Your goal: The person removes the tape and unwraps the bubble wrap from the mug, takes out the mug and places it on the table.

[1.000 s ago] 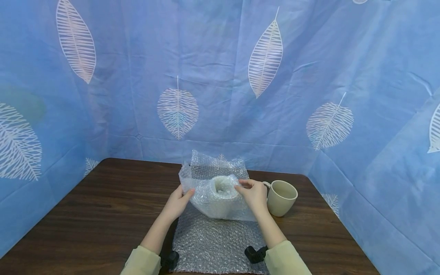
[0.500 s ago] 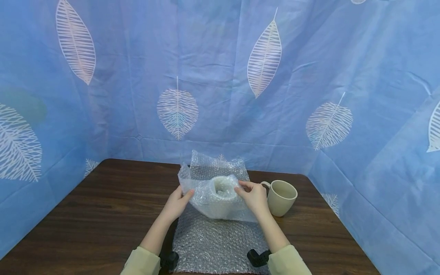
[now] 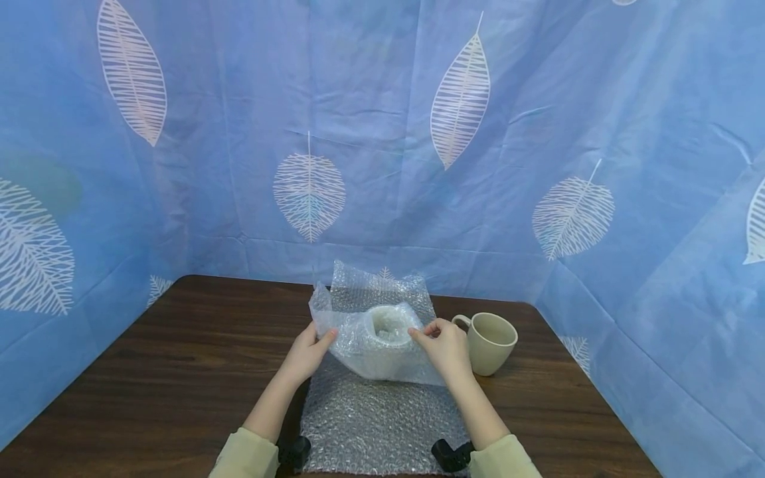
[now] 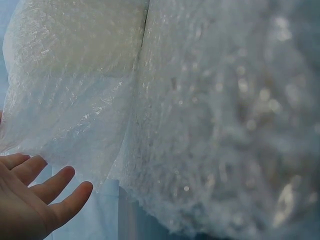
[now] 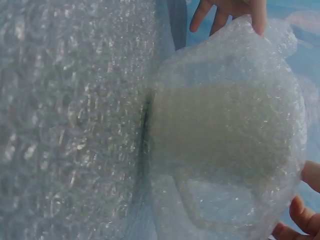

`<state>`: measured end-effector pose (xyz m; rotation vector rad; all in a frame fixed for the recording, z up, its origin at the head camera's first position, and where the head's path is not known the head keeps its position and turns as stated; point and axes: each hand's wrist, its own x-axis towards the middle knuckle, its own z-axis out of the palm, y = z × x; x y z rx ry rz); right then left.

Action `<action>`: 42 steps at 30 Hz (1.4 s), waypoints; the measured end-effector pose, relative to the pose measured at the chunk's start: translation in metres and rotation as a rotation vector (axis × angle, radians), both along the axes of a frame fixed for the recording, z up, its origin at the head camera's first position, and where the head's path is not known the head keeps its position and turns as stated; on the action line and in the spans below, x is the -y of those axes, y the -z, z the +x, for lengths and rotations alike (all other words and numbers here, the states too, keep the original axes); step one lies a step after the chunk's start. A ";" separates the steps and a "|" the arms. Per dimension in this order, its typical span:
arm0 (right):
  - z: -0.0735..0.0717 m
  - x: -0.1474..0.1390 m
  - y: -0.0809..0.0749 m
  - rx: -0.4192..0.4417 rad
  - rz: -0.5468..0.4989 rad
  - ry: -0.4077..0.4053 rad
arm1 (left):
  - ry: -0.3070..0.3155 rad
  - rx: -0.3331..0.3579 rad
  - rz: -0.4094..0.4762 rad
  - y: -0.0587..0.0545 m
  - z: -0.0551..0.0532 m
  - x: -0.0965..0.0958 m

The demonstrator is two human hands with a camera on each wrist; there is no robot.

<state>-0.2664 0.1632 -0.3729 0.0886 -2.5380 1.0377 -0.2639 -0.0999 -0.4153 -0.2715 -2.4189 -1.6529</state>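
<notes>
A light-coloured mug (image 5: 220, 130) lies wrapped in bubble wrap (image 3: 382, 365), its handle showing through in the right wrist view. Some wrap sits inside its round mouth, seen in the head view. My left hand (image 3: 306, 352) pinches the loose left end of the wrap, thumb in front and fingers behind. In the left wrist view those fingers (image 4: 52, 186) are spread behind the film. At the other side my right hand (image 3: 447, 348) holds the wrap's edge beside the mug's mouth, thumb on it and fingers bent. How firmly it grips is hard to see.
A second beige mug (image 3: 490, 345) stands unwrapped just right of my right hand. Under the bundle, a flat bubble wrap sheet (image 3: 382, 425) runs from the near edge of the brown wooden table (image 3: 197, 358) to the back. A blue leaf-patterned curtain (image 3: 382, 133) surrounds the table.
My right hand has shifted slightly right and its fingers have bent and drawn back from the wrap's far side. The left hand and the wrapped mug stay almost in place.
</notes>
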 end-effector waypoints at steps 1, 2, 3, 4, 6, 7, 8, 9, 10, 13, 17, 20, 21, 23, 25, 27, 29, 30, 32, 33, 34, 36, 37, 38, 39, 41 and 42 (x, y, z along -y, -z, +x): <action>0.001 0.000 -0.001 0.012 0.016 0.001 | -0.001 -0.001 0.000 0.000 0.000 0.000; 0.002 0.000 -0.002 0.023 0.032 0.001 | -0.001 -0.004 -0.001 -0.001 0.000 0.000; 0.003 -0.001 -0.003 0.033 0.042 -0.003 | -0.001 -0.005 0.000 -0.001 0.000 0.000; 0.004 -0.001 -0.004 0.041 0.056 -0.008 | -0.002 -0.005 0.001 -0.001 0.000 0.000; 0.005 -0.001 -0.005 0.056 0.080 -0.020 | -0.003 -0.001 -0.002 0.000 0.000 0.000; 0.006 -0.001 -0.006 0.060 0.090 -0.030 | -0.002 -0.001 -0.004 0.000 0.000 0.000; 0.007 -0.001 -0.006 0.065 0.097 -0.040 | -0.003 0.004 -0.004 0.000 0.000 0.000; 0.008 -0.001 -0.007 0.068 0.101 -0.052 | -0.003 0.009 -0.002 0.001 0.000 0.000; 0.009 0.000 -0.007 0.068 0.104 -0.064 | -0.003 0.011 -0.001 0.001 0.000 0.000; 0.012 0.001 -0.008 0.059 0.096 -0.094 | 0.002 0.009 0.009 0.001 0.000 -0.001; 0.013 0.003 -0.007 0.046 0.058 -0.114 | 0.011 0.003 0.018 0.001 0.001 -0.001; 0.013 0.005 -0.005 0.034 0.032 -0.126 | 0.008 0.005 0.012 0.002 0.000 -0.001; 0.013 0.005 -0.004 0.028 0.024 -0.130 | 0.006 0.005 0.011 0.002 0.000 -0.001; 0.014 0.006 -0.002 0.011 0.001 -0.132 | 0.004 0.005 0.008 0.002 -0.001 0.000; 0.015 0.006 -0.001 -0.007 -0.027 -0.130 | 0.004 0.005 0.010 0.003 -0.001 0.000; 0.016 0.007 0.000 -0.036 -0.059 -0.131 | 0.005 -0.002 0.014 0.002 0.000 0.001; 0.017 0.006 0.001 -0.073 -0.085 -0.136 | 0.006 -0.005 0.013 0.002 0.000 0.001; 0.018 0.006 0.002 -0.094 -0.093 -0.141 | 0.006 -0.008 0.011 0.002 0.000 0.001; 0.018 0.005 0.003 -0.133 -0.104 -0.151 | 0.006 -0.012 0.007 0.001 0.001 0.001; 0.019 0.004 0.004 -0.145 -0.108 -0.157 | 0.006 -0.010 0.006 0.000 0.001 0.001; 0.019 0.004 0.004 -0.157 -0.113 -0.162 | 0.007 -0.012 0.001 0.000 0.001 0.002; 0.020 0.003 0.006 -0.182 -0.118 -0.172 | 0.009 -0.015 -0.003 0.000 0.001 0.002; 0.020 0.003 0.007 -0.194 -0.122 -0.176 | 0.008 -0.015 -0.002 0.000 0.002 0.003; 0.020 0.003 0.008 -0.205 -0.126 -0.182 | 0.007 -0.016 0.001 0.000 0.002 0.003; 0.019 0.002 0.009 -0.219 -0.132 -0.188 | 0.005 -0.017 0.000 -0.001 0.002 0.004; 0.019 0.001 0.011 -0.243 -0.139 -0.200 | -0.002 -0.026 0.005 -0.001 0.003 0.005; 0.019 0.000 0.012 -0.251 -0.144 -0.203 | -0.005 -0.032 0.008 -0.002 0.003 0.006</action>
